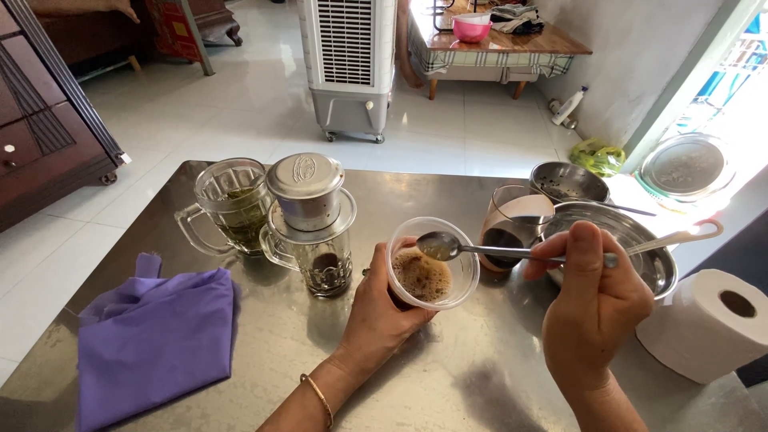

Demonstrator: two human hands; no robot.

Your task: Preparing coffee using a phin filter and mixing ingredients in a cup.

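**Spoon held level over a cup of frothy coffee**

The spoon (512,250) lies almost level, its long axis running side to side across the view. Its bowl points toward the person's left and sits just over the near rim of the clear plastic cup (432,262); the handle end reaches out to the right, past the fingers, over the steel bowl (648,264). The right hand (592,300) pinches the handle near its middle, thumb on top and fingers curled under. The left hand (382,308) is wrapped around the cup from below and behind, holding it tilted toward the camera above the steel counter (448,376). Brown, foamy liquid fills the bottom of the cup. Just left of the cup stands a glass mug with a metal drip filter (308,192) on top. A purple cloth (156,336) lies near the left edge, and a paper roll (712,324) at the right.
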